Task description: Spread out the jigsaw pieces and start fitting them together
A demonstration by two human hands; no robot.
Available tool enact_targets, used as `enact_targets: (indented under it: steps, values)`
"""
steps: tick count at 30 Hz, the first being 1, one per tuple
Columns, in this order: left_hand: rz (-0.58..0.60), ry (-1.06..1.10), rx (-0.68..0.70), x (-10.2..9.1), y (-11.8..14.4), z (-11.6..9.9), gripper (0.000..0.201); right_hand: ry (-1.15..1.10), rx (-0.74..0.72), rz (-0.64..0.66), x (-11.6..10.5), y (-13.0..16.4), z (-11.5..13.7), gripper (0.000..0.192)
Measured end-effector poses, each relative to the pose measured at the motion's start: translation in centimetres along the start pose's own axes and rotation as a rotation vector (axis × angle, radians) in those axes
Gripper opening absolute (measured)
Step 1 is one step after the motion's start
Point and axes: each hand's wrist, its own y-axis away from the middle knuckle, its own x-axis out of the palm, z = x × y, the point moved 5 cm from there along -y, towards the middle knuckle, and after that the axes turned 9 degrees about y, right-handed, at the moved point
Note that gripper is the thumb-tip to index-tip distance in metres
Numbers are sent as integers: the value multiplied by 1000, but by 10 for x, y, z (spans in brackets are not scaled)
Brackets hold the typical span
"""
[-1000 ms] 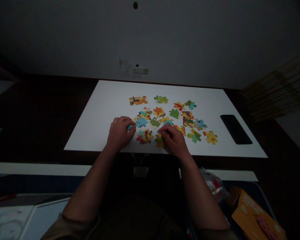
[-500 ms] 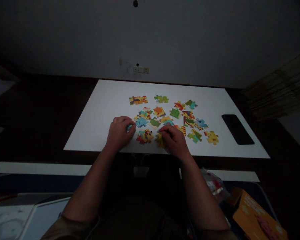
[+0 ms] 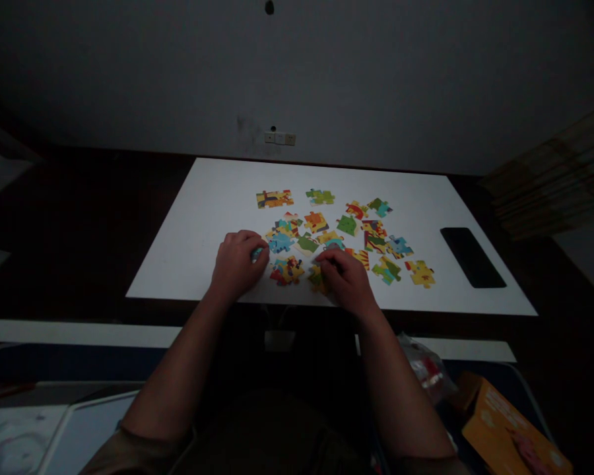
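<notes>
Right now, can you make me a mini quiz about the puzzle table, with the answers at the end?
1. Which is nearer the black flat rectangle: the left hand or the right hand?
2. True or false: the orange box sits on the white table.
3. What is the main colour of the jigsaw piece closest to the black flat rectangle?

Key: 1. right hand; 2. false; 3. yellow.

Slants both bare forearms point(image 3: 183, 366) inward from the bottom of the frame. Holds the left hand point(image 3: 237, 262) left of centre, back upward, with fingers curled toward the thumb. Bends the right hand point(image 3: 350, 278) right of centre, with thumb and forefinger close together, pointing left.
</notes>
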Motion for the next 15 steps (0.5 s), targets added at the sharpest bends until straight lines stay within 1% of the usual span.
enact_targets:
  steps: [15]
  values:
    - [9, 12, 1, 0, -1, 1, 18, 0, 9, -1, 2, 0, -3, 11]
